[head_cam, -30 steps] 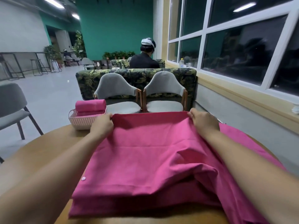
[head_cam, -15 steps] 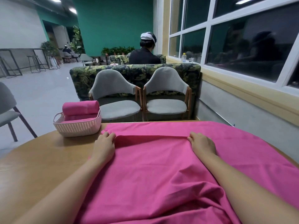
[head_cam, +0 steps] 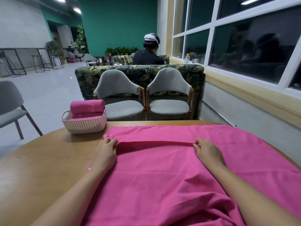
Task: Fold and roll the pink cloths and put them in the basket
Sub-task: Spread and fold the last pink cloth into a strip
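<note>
Pink cloth [head_cam: 162,173] is lying spread over the table [head_cam: 40,160]. Its folded edge is now lying flat where both hands were lifting it a second ago, so this fold is settling. The left hand [head_cam: 106,150] and right hand [head_cam: 208,151] are pinching the fold's ends with curled fingers, the thumbs staying hidden. The cloth's near part is running out of frame. The basket [head_cam: 84,126] is standing beside it.

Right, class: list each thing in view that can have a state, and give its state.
pink cloth, spread on the table, partly folded
basket, upright, holds rolled cloths
left hand, pinching the cloth's fold
right hand, pinching the cloth's fold
two grey chairs, empty
</note>
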Tool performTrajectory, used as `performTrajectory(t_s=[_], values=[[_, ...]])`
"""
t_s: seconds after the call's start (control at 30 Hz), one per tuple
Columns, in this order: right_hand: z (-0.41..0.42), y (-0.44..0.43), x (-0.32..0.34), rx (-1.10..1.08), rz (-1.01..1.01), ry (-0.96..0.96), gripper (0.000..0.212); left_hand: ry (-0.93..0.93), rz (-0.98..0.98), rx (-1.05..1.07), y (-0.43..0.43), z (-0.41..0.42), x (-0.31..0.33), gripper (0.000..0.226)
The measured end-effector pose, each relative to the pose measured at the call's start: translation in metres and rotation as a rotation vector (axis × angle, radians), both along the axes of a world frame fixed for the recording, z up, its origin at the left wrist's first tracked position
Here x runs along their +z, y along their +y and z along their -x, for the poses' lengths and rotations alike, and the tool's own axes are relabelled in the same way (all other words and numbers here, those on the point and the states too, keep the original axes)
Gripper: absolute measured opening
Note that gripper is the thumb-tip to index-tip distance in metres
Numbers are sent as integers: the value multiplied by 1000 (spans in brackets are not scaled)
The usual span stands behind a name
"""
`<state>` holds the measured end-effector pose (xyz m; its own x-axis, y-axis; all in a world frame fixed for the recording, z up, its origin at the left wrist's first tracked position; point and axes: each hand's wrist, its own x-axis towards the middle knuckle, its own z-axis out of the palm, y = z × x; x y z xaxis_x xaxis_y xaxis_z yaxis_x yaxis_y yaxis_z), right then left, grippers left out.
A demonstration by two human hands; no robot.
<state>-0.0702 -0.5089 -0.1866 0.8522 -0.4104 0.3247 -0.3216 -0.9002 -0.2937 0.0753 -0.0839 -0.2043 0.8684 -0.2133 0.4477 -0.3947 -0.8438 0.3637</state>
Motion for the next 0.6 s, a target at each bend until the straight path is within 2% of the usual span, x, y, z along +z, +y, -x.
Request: performTrajectory(t_s=[0.13,0.33,0.5,0.6], values=[[28,9,0,24,-21,-31,14,7,49,7,11,30,0,29],[61,19,-1,51,-29,-67,14,-24,66,11,27,63,-3,21],[67,22,1,60,-57,-87,15,7,-4,56,27,66,4,23],[68,23,2,59,-99,-105,16,33,45,89,21,49,23,8]])
